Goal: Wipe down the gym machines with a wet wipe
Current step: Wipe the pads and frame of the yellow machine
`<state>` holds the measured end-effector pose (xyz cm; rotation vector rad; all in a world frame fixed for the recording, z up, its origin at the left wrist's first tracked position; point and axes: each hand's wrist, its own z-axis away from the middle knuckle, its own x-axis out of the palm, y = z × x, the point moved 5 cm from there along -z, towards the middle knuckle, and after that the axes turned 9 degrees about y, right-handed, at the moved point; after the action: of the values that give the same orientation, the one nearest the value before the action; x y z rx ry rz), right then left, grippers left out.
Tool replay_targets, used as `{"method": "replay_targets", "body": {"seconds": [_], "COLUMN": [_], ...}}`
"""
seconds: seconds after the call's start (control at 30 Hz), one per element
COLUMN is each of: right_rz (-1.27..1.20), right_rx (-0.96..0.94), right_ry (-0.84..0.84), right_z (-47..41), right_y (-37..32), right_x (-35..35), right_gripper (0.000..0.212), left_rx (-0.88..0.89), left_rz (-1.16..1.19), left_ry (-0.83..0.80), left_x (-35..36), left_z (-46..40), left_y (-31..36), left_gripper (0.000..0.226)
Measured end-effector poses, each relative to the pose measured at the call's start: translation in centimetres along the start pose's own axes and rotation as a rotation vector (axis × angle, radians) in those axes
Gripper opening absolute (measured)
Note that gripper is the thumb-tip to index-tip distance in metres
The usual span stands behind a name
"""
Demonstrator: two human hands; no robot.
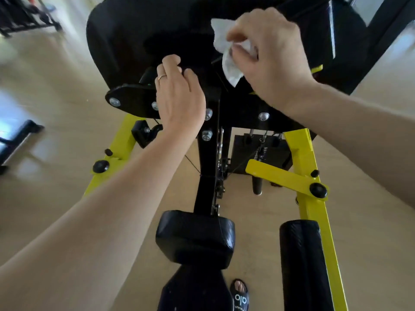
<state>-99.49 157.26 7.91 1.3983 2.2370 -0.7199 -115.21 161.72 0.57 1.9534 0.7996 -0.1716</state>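
The right hand (267, 57) pinches a crumpled white wet wipe (229, 57) between thumb and curled fingertips, holding it against the dark top of the gym machine (125, 41), at the far right of the black upper housing. Part of the wipe sticks out to the left of the fingers and a fold hangs down below them. The left hand (179, 97) lies on the near edge of that same black housing, just left of the wipe; its fingers are bent over the edge and a ring (162, 77) shows on one of them, but whether they truly clasp the edge or only rest on it I cannot tell. Beneath the left hand a black plate (128, 102) carries shiny bolt heads. Yellow frame legs (310, 153) spread down to the left and right, and a black central post (207, 176) runs toward the near side, ending at a padded black block (195, 236). To the right of that block stands a black foam roller (303, 265) beside the yellow leg. A foot in a dark sandal (240, 292) rests on the pale floor (67, 153) near the bottom edge. At far left, other dark equipment (24, 16) is blurred.
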Motion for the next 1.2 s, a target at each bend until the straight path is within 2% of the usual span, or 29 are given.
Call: {"method": "replay_targets", "body": {"seconds": [0.07,0.17,0.3,0.43,0.53,0.6,0.7,0.83,0.93,1.03,1.13,1.2], "right_rz": [-0.264,-0.695,-0.877,-1.237,-1.403,-1.456,-1.504,-1.582,-1.557,-1.394,-1.261,-1.223], "right_rx": [0.369,0.898,1.167,1.566,1.832,1.874,1.856,1.811,1.781,1.696,1.734,1.774], "right_ry": [0.068,0.005,-0.046,-0.047,-0.013,-0.025,-0.034,-0.040,-0.033,-0.071,-0.053,-0.014], "right_z": [2.3,6.3,10.5,14.0,16.1,17.5,19.4,21.5,23.2,25.2,28.2,30.3], "right_y": [-1.0,-3.7,-9.1,-15.1,-19.5,-21.9,-24.3,-26.0,-26.6,-26.7,-26.6,-26.4], "right_x": [0.3,2.8,4.5,6.5,8.4,9.6,10.3,9.6,8.3,7.0,5.7,4.5], "right_gripper": [0.016,0.015,0.014,0.006,0.008,0.015,0.020,0.027,0.048,0.043,0.040,0.032], "left_rx": [-0.012,-0.049,-0.122,-0.223,-0.311,-0.327,-0.300,-0.212,-0.191,-0.137,-0.094,-0.111], "left_rz": [0.047,0.142,0.078,0.038,0.019,0.073,0.130,0.140,0.126,0.081,0.076,0.067], "left_ry": [0.002,-0.043,-0.165,-0.474,-0.693,-0.813,-0.903,-0.861,-0.836,-0.815,-0.761,-0.749], "left_x": [-2.3,-6.0,-11.6,-15.6,-17.4,-18.5,-19.4,-20.0,-20.0,-19.7,-19.8,-19.8], "left_z": [0.5,0.7,0.8,2.5,5.1,7.3,9.5,11.2,12.7,14.7,17.0,18.9], "left_y": [-1.1,-3.2,-5.9,-8.8,-11.4,-12.8,-14.1,-14.8,-15.1,-14.9,-14.4,-14.0], "left_gripper": [0.029,0.021,0.018,0.021,0.026,0.023,0.022,0.024,0.019,0.018,0.007,0.006]}}
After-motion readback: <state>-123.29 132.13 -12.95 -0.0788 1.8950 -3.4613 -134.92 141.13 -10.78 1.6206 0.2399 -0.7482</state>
